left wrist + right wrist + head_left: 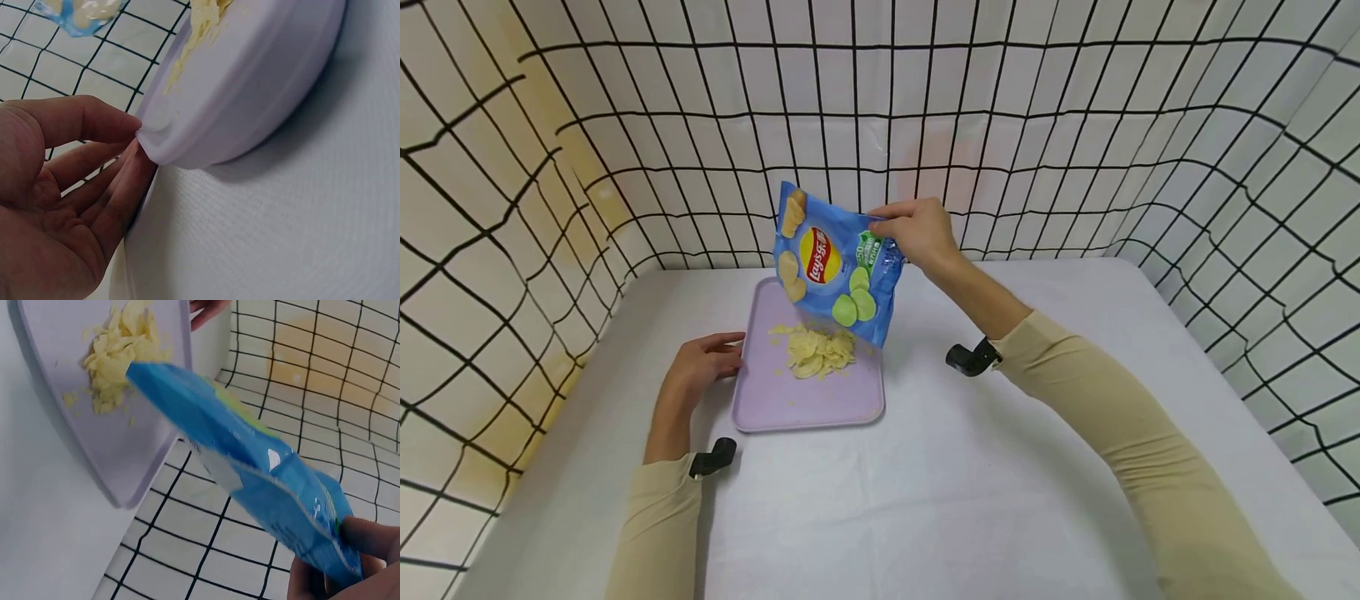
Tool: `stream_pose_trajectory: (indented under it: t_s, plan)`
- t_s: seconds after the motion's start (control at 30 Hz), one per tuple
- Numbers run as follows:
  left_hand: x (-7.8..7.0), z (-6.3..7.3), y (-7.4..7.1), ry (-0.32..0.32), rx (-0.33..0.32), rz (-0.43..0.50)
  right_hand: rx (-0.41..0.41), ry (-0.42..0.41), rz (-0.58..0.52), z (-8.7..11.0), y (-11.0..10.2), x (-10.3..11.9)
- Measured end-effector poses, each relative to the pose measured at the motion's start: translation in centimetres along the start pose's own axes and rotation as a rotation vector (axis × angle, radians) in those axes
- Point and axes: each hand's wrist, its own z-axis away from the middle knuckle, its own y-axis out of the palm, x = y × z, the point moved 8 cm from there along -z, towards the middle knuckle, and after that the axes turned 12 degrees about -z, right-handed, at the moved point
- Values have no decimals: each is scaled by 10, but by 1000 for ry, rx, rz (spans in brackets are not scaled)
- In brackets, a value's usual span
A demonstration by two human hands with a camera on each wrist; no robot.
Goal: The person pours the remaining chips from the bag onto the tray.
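Observation:
My right hand (919,232) pinches a blue chip bag (842,265) by its upper right corner, with the thumb on the printed front. The bag hangs tilted above the far part of a purple tray (767,400). On the tray lies a pile of potato chips (820,352), with small crumbs around it. At the tray's left edge, my left hand (706,367) grips the rim; in the left wrist view its thumb tip lies at the top of the rim (153,140) and the other fingers go along the outside and underneath.
The tray sits on a white-covered table (925,500). A black wire grid (891,112) rises behind the table and along both sides. Each wrist wears a black camera, one near the right sleeve (973,358), one near the left (713,458).

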Motion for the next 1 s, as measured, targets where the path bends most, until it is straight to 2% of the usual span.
stream_pose_trajectory:
  t_s: [0.3, 0.47, 0.63, 1.0]
  plan:
    - [1, 1, -1, -22, 3, -10, 38, -45, 50, -5, 5, 12]
    - [1, -1, -1, -22, 4, -12, 50, -26, 61, -3, 10, 13]
    - [1, 0, -1, -25, 5, -10, 42, -16, 41, -1, 11, 14]
    - [0, 1, 0, -17, 1, -6, 37, -60, 3, 2, 10, 17]
